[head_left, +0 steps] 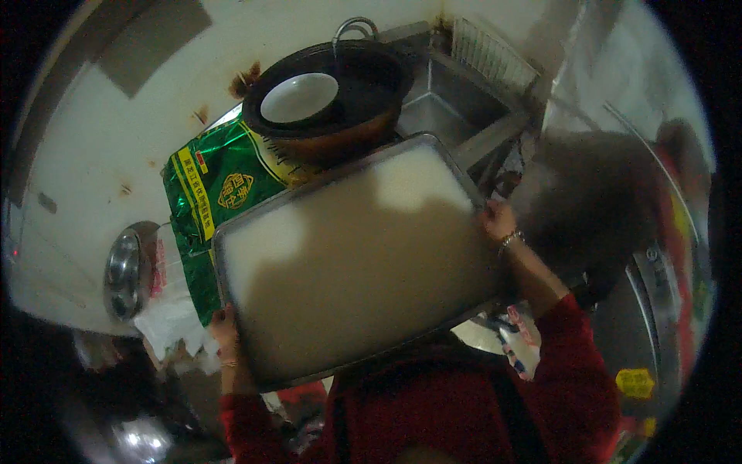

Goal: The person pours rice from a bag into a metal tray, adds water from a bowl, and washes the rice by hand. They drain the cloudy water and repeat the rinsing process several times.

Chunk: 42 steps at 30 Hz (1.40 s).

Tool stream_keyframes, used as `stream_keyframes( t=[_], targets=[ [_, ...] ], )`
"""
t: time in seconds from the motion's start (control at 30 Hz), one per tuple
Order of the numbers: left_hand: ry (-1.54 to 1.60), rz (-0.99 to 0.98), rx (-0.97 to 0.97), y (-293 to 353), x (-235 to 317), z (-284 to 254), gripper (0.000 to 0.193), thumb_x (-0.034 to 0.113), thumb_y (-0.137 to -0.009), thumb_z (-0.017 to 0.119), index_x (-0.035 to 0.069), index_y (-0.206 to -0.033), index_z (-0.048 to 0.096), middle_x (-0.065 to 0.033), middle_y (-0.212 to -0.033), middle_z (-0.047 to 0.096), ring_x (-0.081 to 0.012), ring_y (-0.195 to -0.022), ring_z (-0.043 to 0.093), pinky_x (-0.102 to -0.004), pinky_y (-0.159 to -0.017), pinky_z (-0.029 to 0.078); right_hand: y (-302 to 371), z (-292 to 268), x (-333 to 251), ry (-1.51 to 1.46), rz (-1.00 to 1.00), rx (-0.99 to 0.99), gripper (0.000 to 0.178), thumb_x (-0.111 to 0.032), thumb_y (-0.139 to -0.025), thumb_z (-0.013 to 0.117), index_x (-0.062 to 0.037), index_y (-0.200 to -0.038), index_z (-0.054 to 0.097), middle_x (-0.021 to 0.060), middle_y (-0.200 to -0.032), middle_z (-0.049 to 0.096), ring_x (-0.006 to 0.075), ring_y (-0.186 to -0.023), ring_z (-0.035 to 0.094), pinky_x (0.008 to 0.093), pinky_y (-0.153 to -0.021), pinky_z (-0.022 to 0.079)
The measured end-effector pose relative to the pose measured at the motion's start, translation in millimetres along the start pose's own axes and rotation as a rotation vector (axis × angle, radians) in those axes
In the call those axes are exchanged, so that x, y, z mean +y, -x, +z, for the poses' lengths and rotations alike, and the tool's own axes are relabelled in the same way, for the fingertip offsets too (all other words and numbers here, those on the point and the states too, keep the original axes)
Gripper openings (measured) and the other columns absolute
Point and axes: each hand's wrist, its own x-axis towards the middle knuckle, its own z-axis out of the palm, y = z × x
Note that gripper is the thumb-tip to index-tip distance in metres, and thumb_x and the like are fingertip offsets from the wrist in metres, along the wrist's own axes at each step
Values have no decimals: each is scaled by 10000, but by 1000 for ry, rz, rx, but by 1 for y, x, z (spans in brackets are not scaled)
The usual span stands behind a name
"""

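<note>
Between my two hands is a large rectangular metal tray [456, 182] filled with cloudy, whitish liquid [363, 263]; my shadow falls across its surface. My left hand [224, 331] grips the tray's left rim near the front corner. On the opposite side, my right hand [499, 220], with a beaded bracelet at the wrist, holds the right rim. The fingers of both hands are partly hidden beneath the edge. What lies under the liquid, if anything, cannot be made out.
Beyond the tray, a big dark pan [340, 147] holds a white bowl [300, 98] under a curved faucet [355, 25]. A metal sink [440, 108] adjoins it, with a white wire rack [491, 58] behind. A green sack [224, 178] and a metal dish [124, 271] are at the left.
</note>
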Motion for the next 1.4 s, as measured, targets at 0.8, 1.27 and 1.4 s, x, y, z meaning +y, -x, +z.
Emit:
stream_keyframes(
  t=[0.8, 1.27, 1.4],
  targets=[
    [37, -178, -28, 38, 74, 11, 475, 391, -811, 599, -69, -699, 567, -184, -611, 571, -228, -560, 487, -390, -572, 405, -45, -11, 48, -112, 25, -64, 233, -193, -757, 636, -40, -931, 624, 94, -688, 598, 192, -630, 561, 324, -585, 440],
    [-73, -171, -45, 47, 101, 10, 475, 371, -795, 620, -84, -668, 565, -187, -656, 597, -214, -599, 509, -378, -611, 420, -51, -5, 60, -73, -14, -55, 166, -201, -738, 619, -55, -816, 605, 91, -639, 562, 177, -606, 556, 337, -576, 432],
    [-124, -157, -64, 50, 102, 9, 462, 366, -794, 615, -74, -663, 562, -195, -639, 588, -239, -581, 504, -392, -614, 418, -52, -6, 59, -58, -15, -57, 190, -219, -712, 628, -55, -801, 595, 109, -630, 559, 218, -596, 562, 360, -567, 432]
  ],
)
